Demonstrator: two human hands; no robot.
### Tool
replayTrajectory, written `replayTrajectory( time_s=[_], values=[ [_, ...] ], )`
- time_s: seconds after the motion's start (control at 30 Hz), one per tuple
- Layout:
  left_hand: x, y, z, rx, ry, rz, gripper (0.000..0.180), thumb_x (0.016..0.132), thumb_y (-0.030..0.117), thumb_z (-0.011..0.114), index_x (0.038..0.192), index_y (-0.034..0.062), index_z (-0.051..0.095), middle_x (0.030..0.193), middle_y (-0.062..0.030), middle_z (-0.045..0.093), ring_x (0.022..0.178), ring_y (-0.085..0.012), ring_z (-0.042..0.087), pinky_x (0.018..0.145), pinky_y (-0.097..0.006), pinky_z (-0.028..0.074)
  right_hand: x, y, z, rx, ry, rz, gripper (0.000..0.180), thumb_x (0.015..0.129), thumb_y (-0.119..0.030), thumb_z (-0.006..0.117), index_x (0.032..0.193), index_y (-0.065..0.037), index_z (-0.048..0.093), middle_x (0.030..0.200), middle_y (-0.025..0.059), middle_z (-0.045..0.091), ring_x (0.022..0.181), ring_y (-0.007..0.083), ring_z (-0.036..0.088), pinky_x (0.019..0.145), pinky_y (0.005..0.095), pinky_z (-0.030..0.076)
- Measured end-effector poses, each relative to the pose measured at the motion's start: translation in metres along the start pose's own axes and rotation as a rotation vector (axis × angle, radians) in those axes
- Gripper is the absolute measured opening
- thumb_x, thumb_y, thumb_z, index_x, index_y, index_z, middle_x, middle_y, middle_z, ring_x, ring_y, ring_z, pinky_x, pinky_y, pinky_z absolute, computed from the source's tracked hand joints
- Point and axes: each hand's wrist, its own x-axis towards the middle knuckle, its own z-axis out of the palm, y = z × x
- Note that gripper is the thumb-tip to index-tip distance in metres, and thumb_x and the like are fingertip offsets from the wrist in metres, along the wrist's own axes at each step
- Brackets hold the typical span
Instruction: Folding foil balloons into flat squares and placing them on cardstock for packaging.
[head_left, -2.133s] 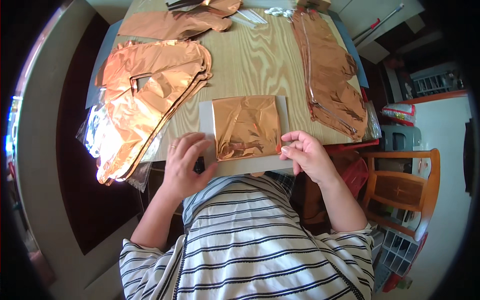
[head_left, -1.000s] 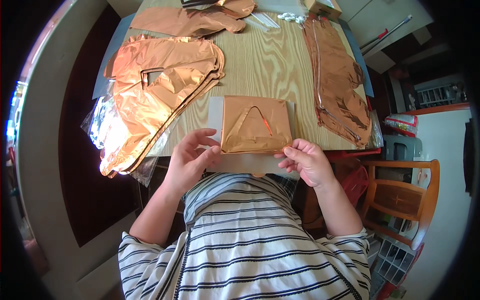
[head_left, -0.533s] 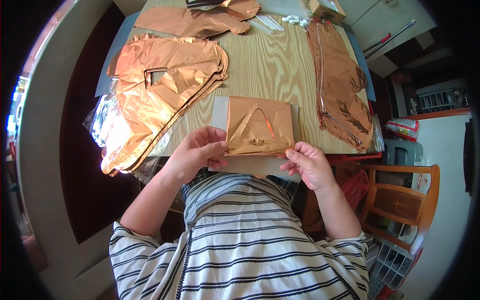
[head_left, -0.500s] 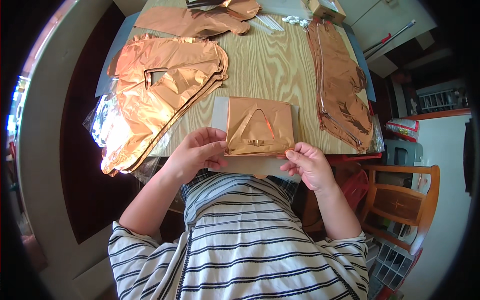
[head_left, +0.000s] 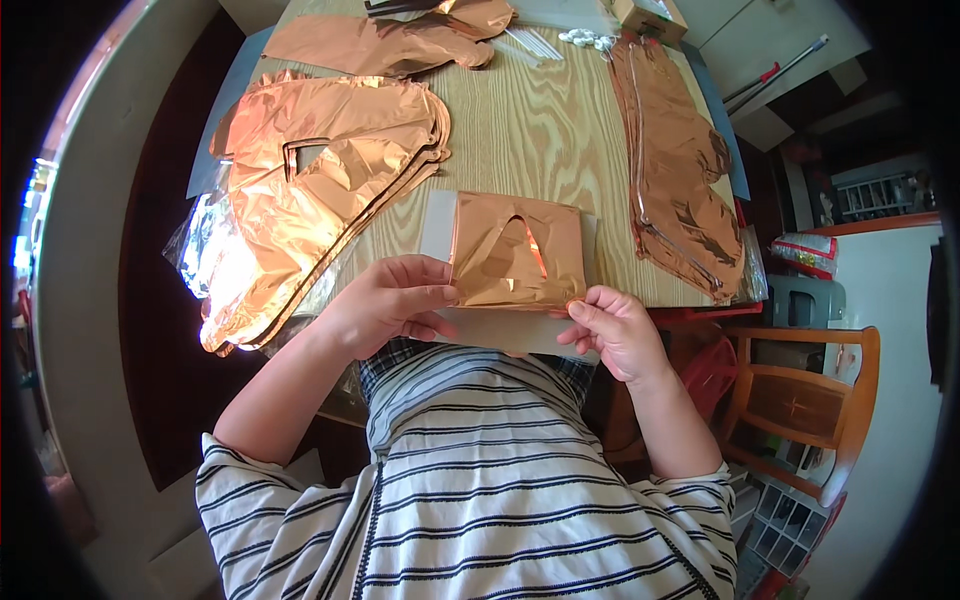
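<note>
A copper foil balloon [head_left: 490, 235], folded into a rough square, lies over a pale grey sheet [head_left: 437, 225] at the table's near edge. A curved opening shows in its upper face. At its lower left corner, my left hand [head_left: 400, 300] pinches the foil between thumb and fingers. My right hand [head_left: 615, 325] grips the lower right corner the same way, thumb on top. The sheet sticks out beyond the foil on the left, on the right and below, over my lap.
Flat copper foil balloons lie in a stack [head_left: 330, 190] at the left, another pile [head_left: 675, 170] at the right and more foil [head_left: 370, 45] at the far left. White sticks [head_left: 530, 43], white string [head_left: 585, 40] and a cardboard box [head_left: 650, 18] sit at the back. A wooden chair [head_left: 800, 390] stands right.
The foil's near edge looks flatter, and the crinkled bright fold by the opening has shrunk. Both hands keep their hold at the corners; my left elbow has moved slightly outward.
</note>
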Motion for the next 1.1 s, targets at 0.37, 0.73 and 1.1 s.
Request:
replayTrajectory(
  time_s=[0.37, 0.73, 1.1],
  values=[
    [0.012, -0.010, 0.002, 0.209, -0.010, 0.131, 0.009, 0.090, 0.007, 0.078, 0.086, 0.0010, 0.073, 0.084, -0.0046, 0.073, 0.075, -0.0099, 0.067, 0.072, -0.024, 0.053, 0.000, 0.001, 0.001, 0.022, -0.002, 0.001, 0.017, 0.101, -0.022, 0.068, 0.098, -0.006, 0.067, 0.085, 0.0019, 0.069, 0.076, 0.0143, 0.073, 0.060, 0.0222, 0.053],
    [0.022, -0.029, -0.005, 0.083, 0.027, 0.216, 0.005, 0.090, 0.001, 0.077, 0.092, 0.0003, 0.072, 0.089, -0.0058, 0.074, 0.081, -0.0125, 0.071, 0.075, -0.026, 0.057, -0.001, -0.009, 0.006, 0.013, 0.065, -0.018, 0.017, 0.100, -0.023, 0.069, 0.103, -0.007, 0.064, 0.091, 0.0023, 0.068, 0.078, 0.0171, 0.074, 0.063, 0.0246, 0.056],
    [0.005, -0.023, 0.000, 0.181, -0.014, 0.230, 0.021, 0.087, -0.007, 0.076, 0.103, 0.0014, 0.064, 0.098, -0.0036, 0.071, 0.090, -0.0135, 0.072, 0.082, -0.025, 0.057, 0.003, 0.001, -0.002, -0.006, 0.070, -0.046, 0.013, 0.099, -0.018, 0.069, 0.098, -0.006, 0.064, 0.088, 0.0040, 0.070, 0.078, 0.0176, 0.075, 0.064, 0.0259, 0.057]
  ],
)
